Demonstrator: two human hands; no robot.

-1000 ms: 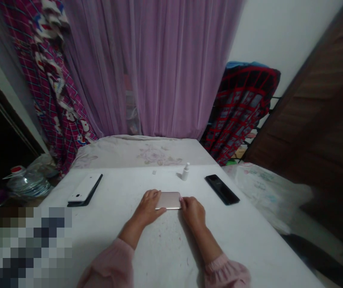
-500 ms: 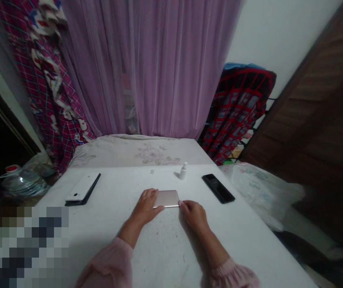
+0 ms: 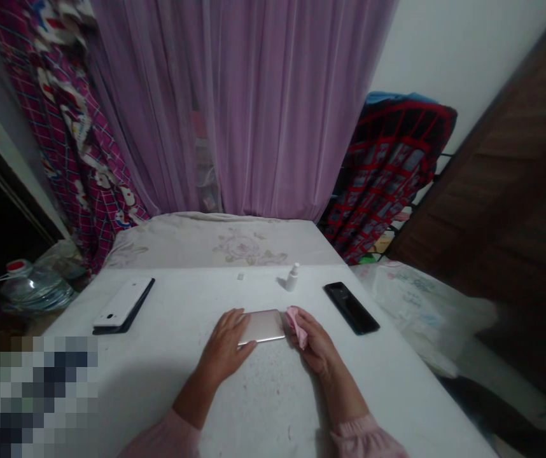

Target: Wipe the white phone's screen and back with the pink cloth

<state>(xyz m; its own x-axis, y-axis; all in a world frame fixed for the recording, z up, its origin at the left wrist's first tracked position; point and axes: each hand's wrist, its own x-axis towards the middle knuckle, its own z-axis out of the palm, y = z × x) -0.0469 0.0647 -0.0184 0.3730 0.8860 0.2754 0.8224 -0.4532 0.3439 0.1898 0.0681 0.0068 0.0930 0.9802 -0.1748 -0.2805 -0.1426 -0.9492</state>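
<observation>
A pale rose-gold phone (image 3: pixel 262 326) lies on the white table, its plain back facing up. My left hand (image 3: pixel 225 343) grips its left end, thumb along the near edge and fingers over the far one. Just off the phone's right end, my right hand (image 3: pixel 315 343) is closed around a small crumpled pink cloth (image 3: pixel 298 327). Beyond the phone stands a small white spray bottle (image 3: pixel 292 278), upright. A tiny pale square (image 3: pixel 240 277) lies to the left of the bottle.
To the right lies a black phone (image 3: pixel 352 308). At the left, a white phone (image 3: pixel 123 304) rests on a dark one. Behind the white table (image 3: pixel 254 413) hang purple curtains (image 3: pixel 273 114). A large water bottle (image 3: pixel 34 286) stands beyond the left edge.
My right hand has drawn back from the phone's right edge and turned, bringing the pink cloth into view. My left hand still holds the phone, which is slightly tilted now.
</observation>
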